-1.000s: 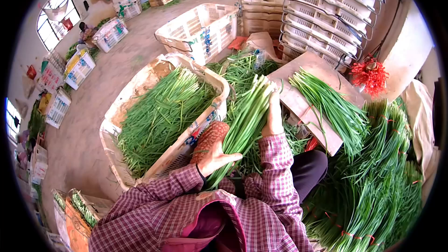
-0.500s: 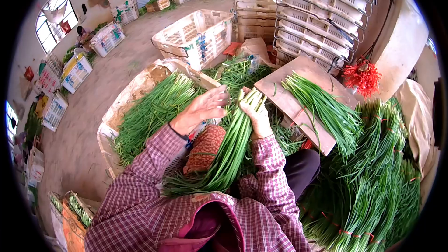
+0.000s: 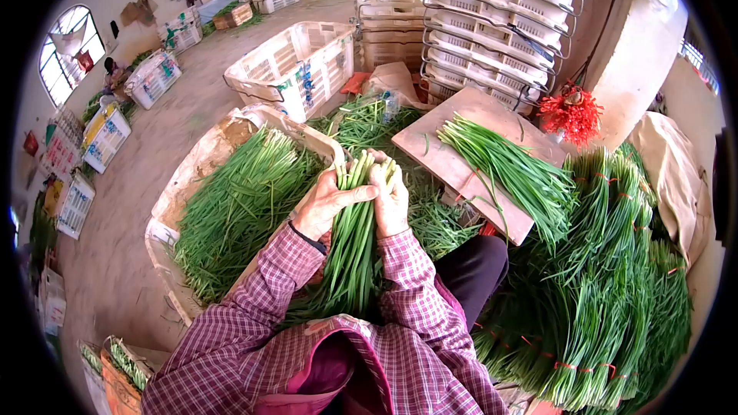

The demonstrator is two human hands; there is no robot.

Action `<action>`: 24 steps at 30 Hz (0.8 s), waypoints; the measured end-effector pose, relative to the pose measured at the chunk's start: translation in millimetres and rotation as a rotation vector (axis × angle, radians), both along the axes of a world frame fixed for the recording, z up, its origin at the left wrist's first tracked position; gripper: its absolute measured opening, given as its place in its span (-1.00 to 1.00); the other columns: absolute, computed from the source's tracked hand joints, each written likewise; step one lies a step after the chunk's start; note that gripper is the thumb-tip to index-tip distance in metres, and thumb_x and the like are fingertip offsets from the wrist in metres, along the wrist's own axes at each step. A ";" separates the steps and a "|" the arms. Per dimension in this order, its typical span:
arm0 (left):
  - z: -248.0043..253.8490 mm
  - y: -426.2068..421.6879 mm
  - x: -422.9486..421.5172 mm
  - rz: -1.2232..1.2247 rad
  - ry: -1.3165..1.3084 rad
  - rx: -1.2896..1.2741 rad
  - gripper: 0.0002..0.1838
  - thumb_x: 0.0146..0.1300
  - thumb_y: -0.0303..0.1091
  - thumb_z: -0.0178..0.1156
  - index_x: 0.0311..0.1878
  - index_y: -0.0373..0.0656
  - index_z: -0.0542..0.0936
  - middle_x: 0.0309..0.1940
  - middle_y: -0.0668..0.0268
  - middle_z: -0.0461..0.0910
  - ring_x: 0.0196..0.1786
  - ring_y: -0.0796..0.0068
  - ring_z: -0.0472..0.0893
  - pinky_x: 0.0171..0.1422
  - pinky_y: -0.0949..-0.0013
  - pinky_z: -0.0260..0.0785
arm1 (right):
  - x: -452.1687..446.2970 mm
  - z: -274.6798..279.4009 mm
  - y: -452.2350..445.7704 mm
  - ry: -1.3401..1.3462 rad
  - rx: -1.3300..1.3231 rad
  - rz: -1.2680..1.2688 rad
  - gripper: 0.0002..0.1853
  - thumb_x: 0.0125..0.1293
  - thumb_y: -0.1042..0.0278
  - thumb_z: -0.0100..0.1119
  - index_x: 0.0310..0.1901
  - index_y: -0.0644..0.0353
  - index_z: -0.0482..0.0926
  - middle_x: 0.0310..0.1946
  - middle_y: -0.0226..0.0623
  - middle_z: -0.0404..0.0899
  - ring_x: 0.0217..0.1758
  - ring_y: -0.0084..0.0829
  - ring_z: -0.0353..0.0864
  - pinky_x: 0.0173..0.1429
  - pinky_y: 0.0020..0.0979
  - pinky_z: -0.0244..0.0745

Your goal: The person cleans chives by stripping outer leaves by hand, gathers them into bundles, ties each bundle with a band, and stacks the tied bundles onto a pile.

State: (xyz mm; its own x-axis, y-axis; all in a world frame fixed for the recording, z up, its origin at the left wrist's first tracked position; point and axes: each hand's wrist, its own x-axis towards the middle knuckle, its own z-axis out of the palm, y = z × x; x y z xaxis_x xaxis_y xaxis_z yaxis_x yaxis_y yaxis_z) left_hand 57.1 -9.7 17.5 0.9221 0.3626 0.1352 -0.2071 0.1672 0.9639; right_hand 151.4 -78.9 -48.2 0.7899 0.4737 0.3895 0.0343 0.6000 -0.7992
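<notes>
Upright in front of my chest is a bunch of long green chives (image 3: 354, 238), pale cut ends at the top and leaves hanging toward my lap. My left hand (image 3: 327, 206) closes around its left side, the thumb laid across the stalks. From the right, my right hand (image 3: 390, 201) wraps the same bunch near the pale ends. To the left, a crate (image 3: 171, 242) holds a heap of loose chives (image 3: 238, 207). A sloping board (image 3: 430, 134) on the right carries another loose bunch of chives (image 3: 507, 165).
Tied chives (image 3: 592, 292) are piled at my right. Red ties (image 3: 573, 115) hang beside a tall stack of white crates (image 3: 492, 54). Ahead stands a white crate (image 3: 296, 69); scattered chives (image 3: 365, 123) lie before it. Other people sit along the far wall.
My left hand has come in from the left and closed on the bunch, which now stands more upright. My right hand stays on it. The whole view has shifted slightly.
</notes>
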 end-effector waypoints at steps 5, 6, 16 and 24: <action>-18.7 14.6 -4.3 0.123 0.039 -0.147 -0.75 0.25 -0.50 0.23 0.00 -0.20 0.58 -0.22 0.42 0.63 -0.22 0.63 0.61 -0.11 0.54 0.48 | -2.8 20.9 -17.9 0.402 -0.042 0.127 -0.65 0.40 0.16 0.13 0.10 0.17 0.52 -0.09 -0.39 0.58 -0.23 -0.55 0.61 -0.15 -0.49 0.57; -14.7 12.3 -5.4 0.137 0.043 -0.164 -0.76 0.25 -0.49 0.23 0.00 -0.20 0.58 -0.22 0.42 0.63 -0.23 0.63 0.61 -0.13 0.55 0.47 | -4.2 21.7 -20.8 0.414 0.010 0.187 -0.67 0.39 0.14 0.15 0.06 0.15 0.54 -0.13 -0.37 0.60 -0.35 -0.53 0.63 -0.31 -0.48 0.58; 38.6 82.4 -33.5 0.186 -0.081 -0.149 -0.79 0.43 -0.25 0.01 -0.16 -0.20 0.51 -0.42 0.26 0.59 -0.26 0.44 0.62 0.13 0.13 0.47 | 83.1 32.7 -71.2 0.284 0.027 -0.253 -0.73 0.30 0.08 0.24 -0.25 0.09 0.48 -0.49 -0.39 0.55 -0.55 -0.54 0.54 -0.49 -0.48 0.50; 67.8 130.5 -55.1 -0.019 -0.378 -0.269 -0.85 0.41 -0.26 0.07 -0.09 -0.11 0.46 -0.55 0.41 0.36 -0.53 0.55 0.41 -0.20 0.36 0.49 | 88.5 88.5 -82.1 -0.339 -0.112 -0.568 -0.81 0.31 0.20 0.24 -0.17 0.11 0.57 -0.42 -0.38 0.61 -0.50 -0.65 0.49 -0.43 -0.57 0.45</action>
